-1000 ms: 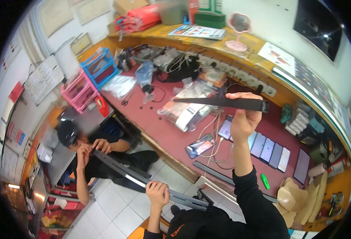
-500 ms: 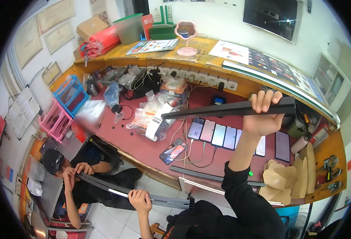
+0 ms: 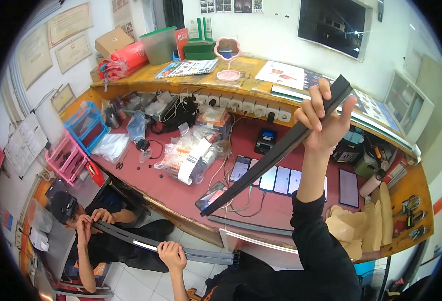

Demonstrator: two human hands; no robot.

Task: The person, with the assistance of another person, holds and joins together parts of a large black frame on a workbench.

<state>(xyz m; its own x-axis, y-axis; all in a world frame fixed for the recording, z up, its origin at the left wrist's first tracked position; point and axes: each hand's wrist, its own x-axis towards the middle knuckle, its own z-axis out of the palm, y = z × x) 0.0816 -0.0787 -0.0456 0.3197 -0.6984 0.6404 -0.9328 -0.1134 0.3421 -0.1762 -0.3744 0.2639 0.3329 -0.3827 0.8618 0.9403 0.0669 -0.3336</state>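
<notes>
My right hand [image 3: 325,123] is raised over the desk with its fingers closed round a long black bar [image 3: 276,155]. The bar slants from high above my fingers down to the left, and its lower tip hangs in front of a dark phone [image 3: 212,195]. My left hand [image 3: 172,256] grips a second long bar [image 3: 201,253], grey-black with a bright strip, that lies sideways in front of my body. The far left end of this bar is by the hands of a co-worker [image 3: 100,218], with fingers at it. Another dark strip [image 3: 251,225] lies along the desk's near edge.
On the red desk [image 3: 145,185] stand plastic-wrapped packages [image 3: 196,155], a row of phones [image 3: 276,179] with cables and a small black device [image 3: 266,141]. A wooden shelf [image 3: 181,80] runs along the back. Brown paper pieces [image 3: 346,226] and a bottle [image 3: 372,183] are at the right.
The bar in my right hand has swung from nearly level to a steep slant, its left tip dropping and its right end rising. My left hand keeps its grip on the other bar.
</notes>
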